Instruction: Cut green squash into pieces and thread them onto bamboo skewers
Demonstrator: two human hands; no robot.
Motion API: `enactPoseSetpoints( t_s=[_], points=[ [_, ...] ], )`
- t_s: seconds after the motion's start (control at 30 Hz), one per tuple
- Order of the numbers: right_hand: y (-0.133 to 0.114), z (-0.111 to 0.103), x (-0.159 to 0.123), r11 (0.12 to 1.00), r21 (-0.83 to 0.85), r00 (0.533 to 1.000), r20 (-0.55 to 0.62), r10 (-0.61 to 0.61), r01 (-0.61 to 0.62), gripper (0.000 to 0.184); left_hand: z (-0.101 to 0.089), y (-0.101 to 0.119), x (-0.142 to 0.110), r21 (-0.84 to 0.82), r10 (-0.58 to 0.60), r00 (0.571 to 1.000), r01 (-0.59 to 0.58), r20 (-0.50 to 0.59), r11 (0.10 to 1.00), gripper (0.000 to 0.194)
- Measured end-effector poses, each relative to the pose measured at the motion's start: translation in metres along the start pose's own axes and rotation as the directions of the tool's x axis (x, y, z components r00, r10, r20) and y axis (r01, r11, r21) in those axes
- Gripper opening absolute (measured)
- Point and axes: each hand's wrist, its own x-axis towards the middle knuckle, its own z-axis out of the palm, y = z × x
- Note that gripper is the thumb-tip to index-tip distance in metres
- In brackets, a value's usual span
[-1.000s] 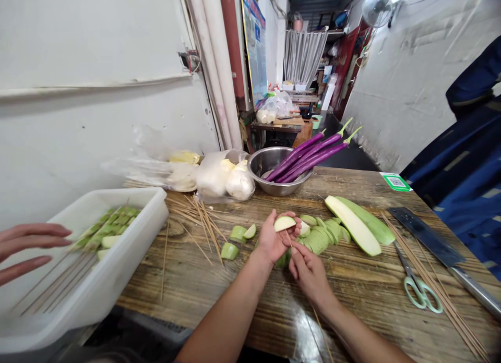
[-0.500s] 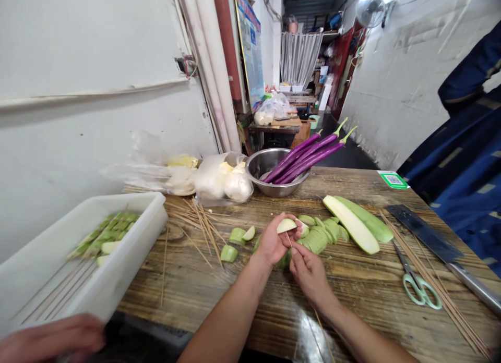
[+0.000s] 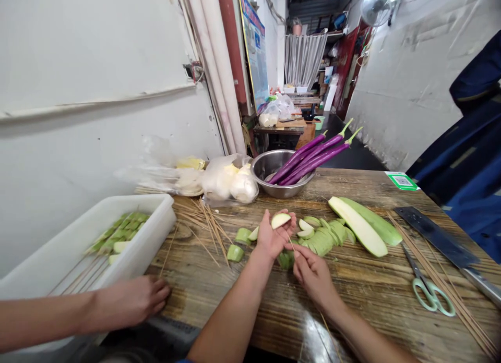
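My left hand (image 3: 273, 237) pinches a pale half-moon slice of green vegetable (image 3: 281, 220) over the wooden table (image 3: 371, 290). Just below it, my right hand (image 3: 313, 271) grips a thin bamboo skewer (image 3: 290, 241) whose tip points up at the slice. More green slices (image 3: 323, 238) are piled right behind my hands. Two long halved green vegetables (image 3: 362, 226) lie to the right of the pile.
Another person's hand (image 3: 131, 300) rests on the table edge by a white tray (image 3: 74, 248) with skewered slices. Loose skewers (image 3: 203, 222), plastic bags (image 3: 219, 180), a steel bowl (image 3: 274, 167) of purple eggplants, a cleaver (image 3: 442, 240), scissors (image 3: 428, 290) and more skewers (image 3: 438, 274) surround me.
The other person's hand came in from the left and now rests by the tray's near corner. My hands hold the slice and skewer much as before.
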Motion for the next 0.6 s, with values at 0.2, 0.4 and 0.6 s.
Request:
enactPoseSetpoints(
  t_s=[0.2,0.4,0.6],
  points=[
    [-0.0008,0.0038,-0.0034,1.000,-0.004,1.000,0.007,-0.017,0.017,0.050,-0.0013,0.0090,-0.0006,-0.206,0.060,0.992,-0.036,0.109,0.978,0.053],
    [0.0024,0.0057,-0.0058,1.000,-0.015,1.000,0.004,-0.027,0.027,0.049,-0.0034,0.0086,0.0002,-0.223,0.040,0.991,-0.010,0.130,0.975,0.059],
    [0.0066,0.0072,-0.0047,1.000,-0.030,1.000,0.013,0.003,-0.002,0.052,-0.0026,0.0092,0.0005,-0.235,0.044,0.992,-0.016,0.116,0.972,0.060]
  ],
)
